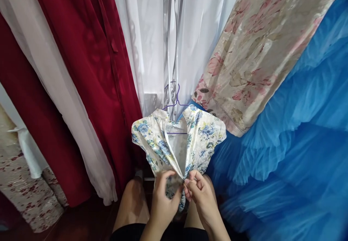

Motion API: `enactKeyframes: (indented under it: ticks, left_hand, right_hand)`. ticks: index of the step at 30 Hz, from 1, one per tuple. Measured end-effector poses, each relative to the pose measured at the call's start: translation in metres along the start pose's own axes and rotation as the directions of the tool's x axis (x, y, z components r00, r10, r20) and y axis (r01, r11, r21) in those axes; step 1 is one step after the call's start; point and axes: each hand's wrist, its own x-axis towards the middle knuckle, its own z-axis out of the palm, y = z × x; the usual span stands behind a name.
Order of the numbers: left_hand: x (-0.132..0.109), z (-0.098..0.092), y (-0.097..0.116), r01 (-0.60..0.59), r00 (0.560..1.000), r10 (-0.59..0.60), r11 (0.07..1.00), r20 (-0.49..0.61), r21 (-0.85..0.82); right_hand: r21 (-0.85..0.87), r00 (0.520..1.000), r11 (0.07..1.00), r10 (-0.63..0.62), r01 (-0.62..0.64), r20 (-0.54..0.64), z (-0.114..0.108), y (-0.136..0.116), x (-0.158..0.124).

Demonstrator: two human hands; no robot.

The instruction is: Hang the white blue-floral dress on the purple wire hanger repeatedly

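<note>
The blue-flowered white cloth garment (195, 141) gapes longways, up mid-frame from the right hand (200, 191), which pinches its edge; the left hand (164, 202) curls beside, fingertips apart.

Deep-red lengths of smooth cloth (89, 52) flank a pale, sheer pinkish drape (59, 88) at left; long white hanging fabric (146, 34) lines the centre. A beige, pink-flowered panel (252, 52) and bright-blue ruffled tulle (312, 125) fill the right. Shadow darkens the reddish-brown floor (78, 223).
</note>
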Motion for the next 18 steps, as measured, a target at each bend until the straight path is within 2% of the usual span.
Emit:
enactKeyframes:
  ticks: [1,2,5,8,12,15,18]
  left_hand:
    - [0.001,0.006,0.000,0.007,0.993,-0.007,1.000,0.121,-0.001]
    - [0.002,0.012,0.000,0.010,0.982,-0.009,1.000,0.191,-0.007]
    - [0.007,0.023,-0.003,-0.062,0.971,0.064,0.998,0.231,-0.015]
    - [0.014,0.026,-0.004,-0.119,0.941,0.096,0.992,0.323,0.050]
    - [0.027,0.020,0.002,-0.171,0.896,0.041,0.951,0.441,0.259]
    - [0.035,0.013,0.006,-0.261,0.857,0.008,0.869,0.515,0.420]
    - [0.039,0.006,0.005,-0.326,0.809,-0.040,0.799,0.586,0.505]
  right_hand:
    - [-0.011,1.000,1.000,0.007,-0.007,0.013,0.001,-0.002,-0.001]
    - [-0.022,1.000,1.000,0.010,-0.010,0.019,0.002,-0.004,-0.001]
    - [-0.025,1.000,1.000,-0.013,0.013,-0.007,0.003,-0.011,0.000]
    - [0.027,0.995,0.996,-0.084,0.086,-0.050,0.004,-0.024,0.016]
    - [0.104,0.980,0.975,-0.193,0.198,-0.057,0.019,-0.062,0.066]
    - [0.122,0.971,0.964,-0.236,0.238,-0.027,0.042,-0.102,0.109]
    - [0.127,0.960,0.951,-0.276,0.280,-0.046,0.061,-0.131,0.138]
